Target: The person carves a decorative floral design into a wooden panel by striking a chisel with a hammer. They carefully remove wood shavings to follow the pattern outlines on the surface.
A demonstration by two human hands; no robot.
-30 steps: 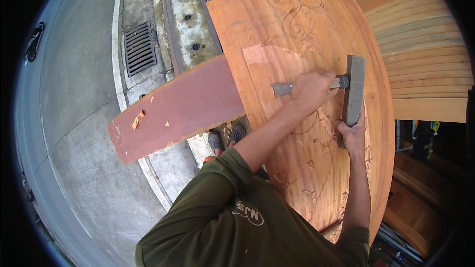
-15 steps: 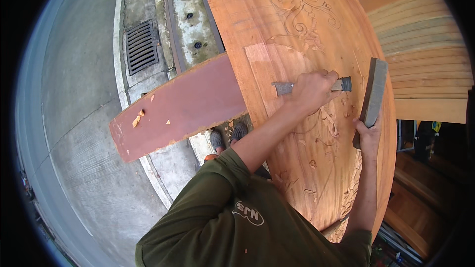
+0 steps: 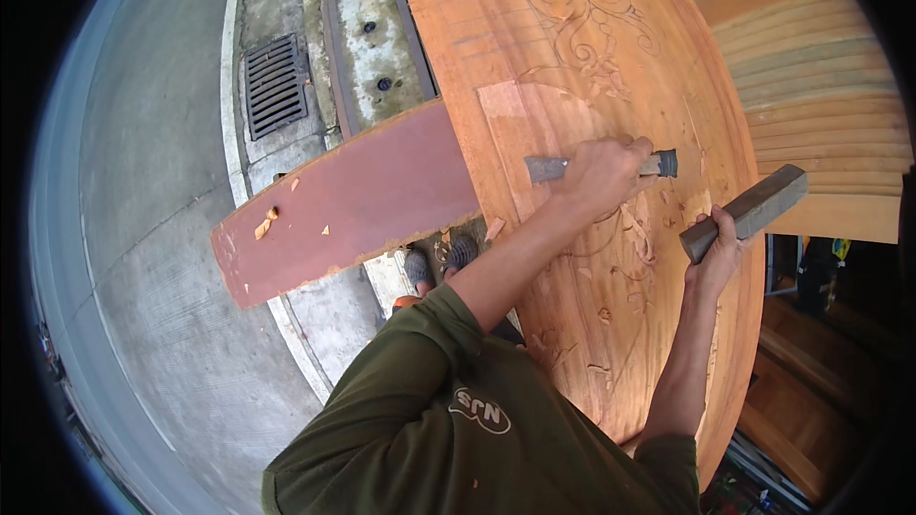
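Observation:
Across the wooden panel (image 3: pixel 496 48) lies a chisel (image 3: pixel 546 169) with a wide metal blade toward the left and dark wrapping at its handle end. My left hand (image 3: pixel 603 176) is closed around the chisel's middle. My right hand (image 3: pixel 718 250) grips one end of a rectangular wooden block (image 3: pixel 763 207), which tilts up to the right past the panel's right side. Scrolling leaf lines (image 3: pixel 582 29) are marked on the panel's far part. Curled wood shavings (image 3: pixel 637 234) lie near the chisel and along the near part of the panel.
Under the panel, a reddish-brown board (image 3: pixel 372 195) sticks out to the left with a few shavings on it. Slatted wood (image 3: pixel 811 86) stands at the right. A metal drain grate (image 3: pixel 275 86) is set in the concrete, and my shoes (image 3: pixel 461 250) show below.
My right hand has turned the wooden block from nearly upright to a slant, its far end swinging right. A shaving now shows near the panel's left edge. My left hand stays on the chisel.

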